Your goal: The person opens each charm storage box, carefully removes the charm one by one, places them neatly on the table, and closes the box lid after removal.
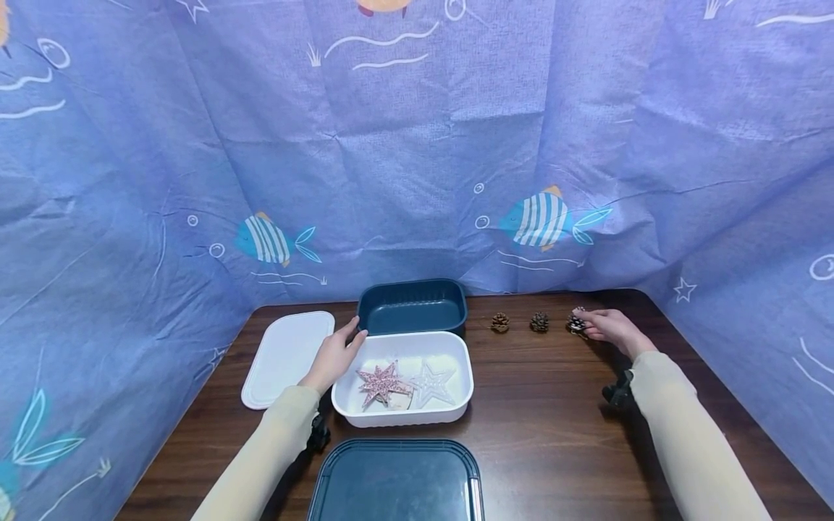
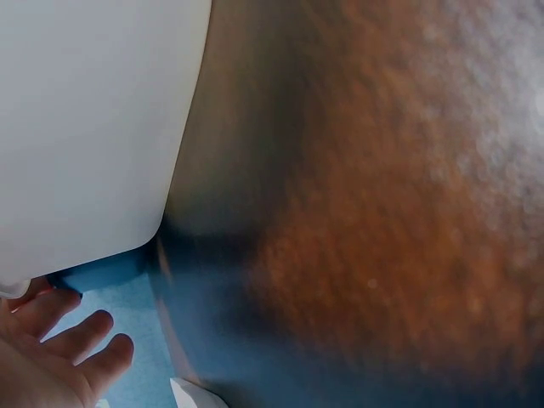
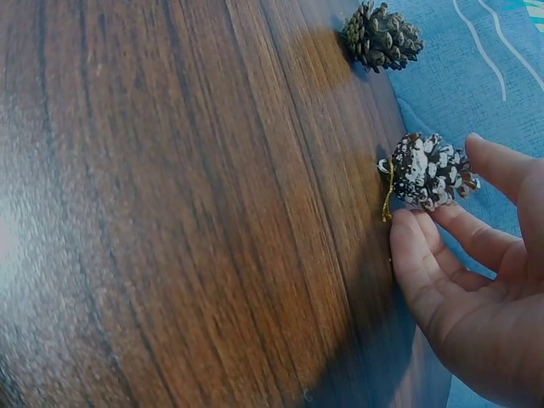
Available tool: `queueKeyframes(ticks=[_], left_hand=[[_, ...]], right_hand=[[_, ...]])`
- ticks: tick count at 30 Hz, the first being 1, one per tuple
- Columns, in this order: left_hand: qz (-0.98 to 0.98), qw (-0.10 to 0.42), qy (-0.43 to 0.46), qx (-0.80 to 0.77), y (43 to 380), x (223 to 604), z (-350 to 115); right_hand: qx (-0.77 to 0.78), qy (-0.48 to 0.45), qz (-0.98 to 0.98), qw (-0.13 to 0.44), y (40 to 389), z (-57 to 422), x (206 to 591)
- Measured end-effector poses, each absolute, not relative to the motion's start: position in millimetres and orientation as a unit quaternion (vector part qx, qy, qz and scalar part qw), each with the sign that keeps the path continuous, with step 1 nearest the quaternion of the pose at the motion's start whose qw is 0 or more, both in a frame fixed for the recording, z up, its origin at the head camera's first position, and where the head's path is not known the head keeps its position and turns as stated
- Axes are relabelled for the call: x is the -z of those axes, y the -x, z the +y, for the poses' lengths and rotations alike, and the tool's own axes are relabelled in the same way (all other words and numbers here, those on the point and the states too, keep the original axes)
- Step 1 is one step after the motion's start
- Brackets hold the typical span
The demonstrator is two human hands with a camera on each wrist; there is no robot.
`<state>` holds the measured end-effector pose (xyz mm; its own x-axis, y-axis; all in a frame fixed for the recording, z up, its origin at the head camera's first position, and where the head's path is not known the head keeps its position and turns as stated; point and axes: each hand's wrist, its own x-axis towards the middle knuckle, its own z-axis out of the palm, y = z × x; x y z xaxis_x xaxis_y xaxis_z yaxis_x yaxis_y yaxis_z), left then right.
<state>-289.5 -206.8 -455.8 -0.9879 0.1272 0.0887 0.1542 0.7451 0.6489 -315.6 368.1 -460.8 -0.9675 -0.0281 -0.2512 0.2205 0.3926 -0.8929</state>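
At the far right of the table my right hand (image 1: 611, 327) pinches a white-tipped pine cone (image 3: 429, 172) between thumb and fingers. A gold loop of cord (image 3: 388, 197) trails from the cone, which is at the tabletop. Two brown pine cones, one in the middle (image 1: 539, 322) and one to its left (image 1: 499, 323), stand in a row with it. My left hand (image 1: 334, 356) rests at the back left corner of a white tub (image 1: 466, 376), fingers loosely extended towards a dark blue tub (image 1: 413, 282). Inside the white tub lie a pink glitter star (image 1: 379, 382) and a clear-white star (image 1: 433, 383).
A white lid (image 1: 287, 358) lies on the left of the table, and a dark blue lid (image 1: 397, 481) lies in front of the white tub. Behind the wooden table (image 1: 547, 434) hangs a blue fish-print cloth (image 1: 417, 181), which also covers both sides.
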Motion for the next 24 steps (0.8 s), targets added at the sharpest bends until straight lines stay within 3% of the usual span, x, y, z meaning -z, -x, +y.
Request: queueKeyframes(ticks=[24], left_hand=[[-0.934,0.015,0.071,0.350,289.2,456.6,-207.6]], right_hand=[[0.522,-0.066,0.843,0.111,311.0,370.0,457.0]])
